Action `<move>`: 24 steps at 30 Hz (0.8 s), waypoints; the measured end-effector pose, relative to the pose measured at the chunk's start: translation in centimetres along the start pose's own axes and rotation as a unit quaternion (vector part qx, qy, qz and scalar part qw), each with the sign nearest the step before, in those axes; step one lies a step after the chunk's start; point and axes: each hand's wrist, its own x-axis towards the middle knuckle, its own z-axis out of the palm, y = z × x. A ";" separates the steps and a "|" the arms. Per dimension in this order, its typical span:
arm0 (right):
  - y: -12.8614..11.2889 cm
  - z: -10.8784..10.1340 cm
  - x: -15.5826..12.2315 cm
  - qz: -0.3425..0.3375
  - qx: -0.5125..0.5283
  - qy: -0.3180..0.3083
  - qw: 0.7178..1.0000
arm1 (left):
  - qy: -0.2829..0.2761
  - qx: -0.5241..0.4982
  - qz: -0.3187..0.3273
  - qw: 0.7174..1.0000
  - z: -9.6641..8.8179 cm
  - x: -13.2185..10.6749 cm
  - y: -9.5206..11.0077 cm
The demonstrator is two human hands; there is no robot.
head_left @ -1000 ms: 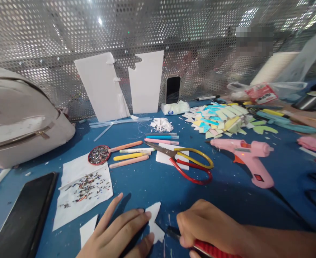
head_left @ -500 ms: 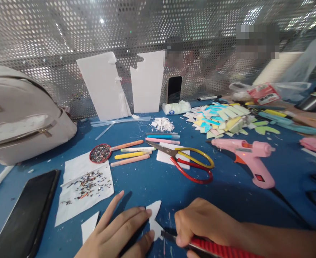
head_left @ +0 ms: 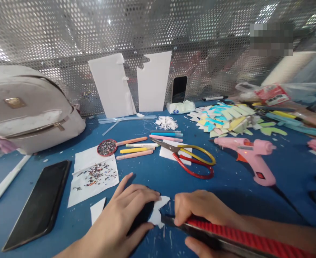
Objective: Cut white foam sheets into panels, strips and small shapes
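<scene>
In front of me on the blue tabletop lies a small, irregular white piece of board, its edges jagged. My left hand steadies it from the left, with the fingertips at its upper edge and the thumb at its lower left edge. The little finger points away, raised. My right hand is closed around a red and black utility knife. The dark blade end meets the right edge of the white piece. A second white scrap lies to the left of my left hand.
Scissors, several markers and a pink glue gun lie beyond my hands. Left are a phone, a glitter-strewn paper and a backpack. A heap of coloured scraps sits farther back.
My view has swung left, so the table items appear farther right. My left hand has drawn its fingers in around the white piece. More of the red knife body shows beneath my right hand.
</scene>
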 end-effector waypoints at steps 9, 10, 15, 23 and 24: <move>0.1 0.0 -0.2 -0.065 -0.002 -0.063 0.996 | -0.058 -0.026 -0.013 0.998 -0.9 -0.2 0.3; 0.1 0.0 -0.2 -0.075 -0.006 -0.066 0.995 | -0.056 -0.027 -0.014 0.998 -0.9 -0.2 0.2; 0.1 0.1 -0.2 -0.106 -0.027 -0.069 0.992 | -0.051 -0.034 -0.016 0.998 -0.8 -0.1 0.0; -0.5 0.9 -0.7 -0.098 -0.120 -0.082 0.985 | -0.042 -0.039 -0.007 0.998 -0.8 -0.1 -0.2; -0.4 1.1 -0.7 -0.097 -0.124 -0.082 0.984 | -0.042 -0.041 -0.009 0.998 -0.8 -0.1 -0.2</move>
